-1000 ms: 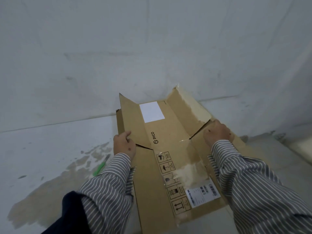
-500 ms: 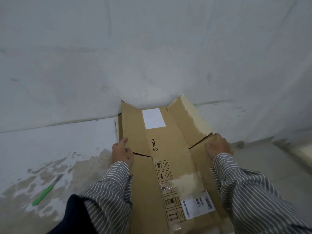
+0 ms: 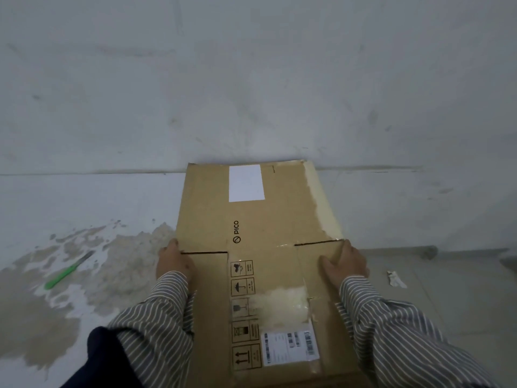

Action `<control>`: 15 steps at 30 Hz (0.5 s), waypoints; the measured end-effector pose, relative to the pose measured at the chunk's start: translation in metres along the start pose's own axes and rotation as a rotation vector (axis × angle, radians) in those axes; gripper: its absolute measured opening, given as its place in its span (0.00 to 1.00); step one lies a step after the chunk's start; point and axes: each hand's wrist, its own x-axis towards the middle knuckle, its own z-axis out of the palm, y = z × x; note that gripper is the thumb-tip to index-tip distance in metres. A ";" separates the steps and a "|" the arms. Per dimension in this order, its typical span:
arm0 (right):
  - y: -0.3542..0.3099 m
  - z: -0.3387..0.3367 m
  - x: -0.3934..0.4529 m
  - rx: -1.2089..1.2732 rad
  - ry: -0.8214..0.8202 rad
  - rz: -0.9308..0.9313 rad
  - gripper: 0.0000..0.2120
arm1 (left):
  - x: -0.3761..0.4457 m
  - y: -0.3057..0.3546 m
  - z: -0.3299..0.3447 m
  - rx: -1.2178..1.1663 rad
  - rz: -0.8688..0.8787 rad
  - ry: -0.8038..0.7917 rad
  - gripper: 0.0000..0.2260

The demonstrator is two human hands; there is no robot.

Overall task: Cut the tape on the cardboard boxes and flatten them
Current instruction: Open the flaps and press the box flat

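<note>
The left hand (image 3: 174,263) grips the left edge of the flattened cardboard box (image 3: 260,247), fingers wrapped round the edge right where a slit separates the end flap from the side panel. The right hand (image 3: 345,266) does the same on the opposite edge, thumb lying on top of the board and fingers curled over the side, again at the slit. Both sleeves are striped.

Between the hands the box lies collapsed, its far flaps spread level and reaching out to the foot of the wall (image 3: 251,79). Beyond the hands a blank white label (image 3: 246,183) sits on the far flap; nearer the person, between the wrists, run a column of printed handling symbols and a shipping label (image 3: 289,347). Torn pale patches show where the paper skin has been stripped, one along the flap beyond the right hand.

Off to the left of the left hand, well apart on the stained floor, lies a green-handled utility knife (image 3: 67,271), untouched. A scrap of paper or tape (image 3: 396,279) lies right of the right hand.

For this box the job looks nearly done: the seams are open and it lies flat, needing at most a final press or setting aside. No other boxes are in sight, so I cannot say how many remain.
</note>
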 end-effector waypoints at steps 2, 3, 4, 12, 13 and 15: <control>-0.002 0.002 -0.001 -0.130 -0.007 -0.002 0.38 | -0.007 0.002 0.004 0.117 -0.026 -0.008 0.20; -0.004 0.002 -0.002 -0.213 0.010 -0.031 0.38 | -0.013 0.006 0.007 0.187 -0.012 -0.007 0.21; -0.006 0.003 -0.003 -0.290 0.033 -0.089 0.37 | -0.018 0.010 0.011 0.256 0.042 0.000 0.22; -0.026 0.025 -0.012 -0.324 -0.063 -0.438 0.25 | -0.054 0.029 0.047 0.520 0.401 -0.169 0.27; -0.027 0.024 -0.012 -0.327 -0.060 -0.434 0.25 | -0.053 0.027 0.045 0.525 0.396 -0.181 0.27; -0.030 0.022 -0.011 -0.329 -0.043 -0.439 0.25 | -0.049 0.023 0.037 0.499 0.361 -0.191 0.27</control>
